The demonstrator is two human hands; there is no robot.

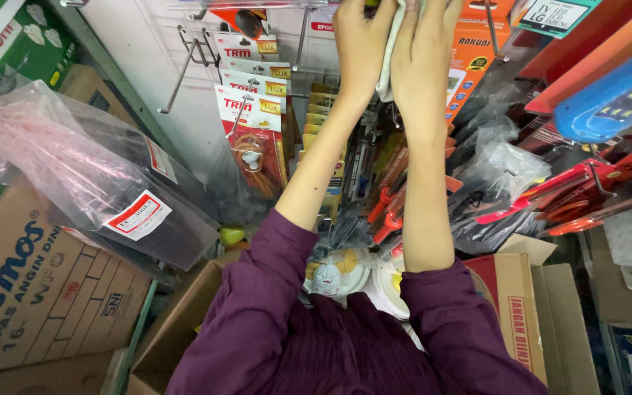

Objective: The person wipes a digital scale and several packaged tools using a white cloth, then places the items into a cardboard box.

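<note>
White cloth (393,51), both hands gripping, orange package (469,62) beside

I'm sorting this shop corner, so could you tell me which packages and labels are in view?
Carded packs: hanging on wall hooks, centre; red and white rectangles.
Sticker: on plastic-wrapped bundle, left; white, red-edged.
Cardboard box: lower left; brown, blue print.
Orange box: beside right hand; upright.

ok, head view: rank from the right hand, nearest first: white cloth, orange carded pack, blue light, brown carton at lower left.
1. White cloth: pressed between right hand and left hand.
2. Orange carded pack: just right of the hand.
3. Blue light: far right.
4. Brown carton: lower left corner.
</note>
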